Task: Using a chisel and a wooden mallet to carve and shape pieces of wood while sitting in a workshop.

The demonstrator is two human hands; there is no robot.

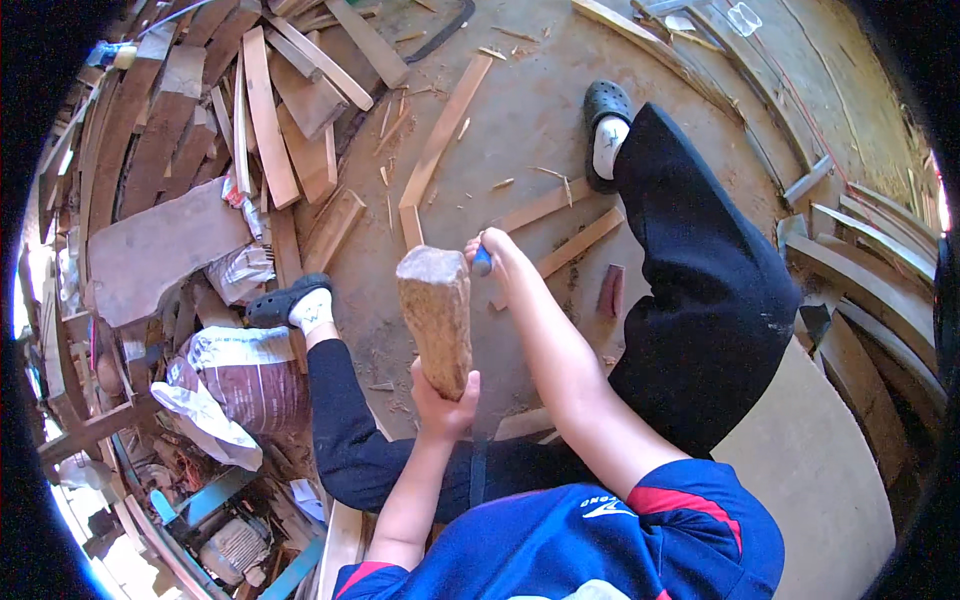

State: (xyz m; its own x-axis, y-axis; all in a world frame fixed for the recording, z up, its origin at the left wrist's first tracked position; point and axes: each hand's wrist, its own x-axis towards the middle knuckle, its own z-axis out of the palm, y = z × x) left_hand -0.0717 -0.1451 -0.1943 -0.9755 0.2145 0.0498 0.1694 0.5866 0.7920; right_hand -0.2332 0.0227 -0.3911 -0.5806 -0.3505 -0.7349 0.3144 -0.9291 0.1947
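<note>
My left hand [443, 408] is closed round the narrow lower end of a thick, rough wooden mallet [436, 310]. Its wide pale end is raised toward the camera. Just right of that end, my right hand [492, 245] grips a tool with a blue handle [482, 263]. Only the handle's end shows, and the rest of the tool is hidden. Beyond the mallet, a long angled wood strip [448, 135] reaches away across the floor. More wood strips [575, 243] lie past my right forearm, and a small reddish-brown block [611, 291] is on the floor beside it.
My legs are spread, with dark clogs [607, 105] on my feet. Stacked boards [165, 130] crowd the left, with a brown-and-white sack [255, 380] and a motor [235, 550] nearer. Curved timbers [870, 270] lie at right. Wood chips [503, 184] litter the concrete floor.
</note>
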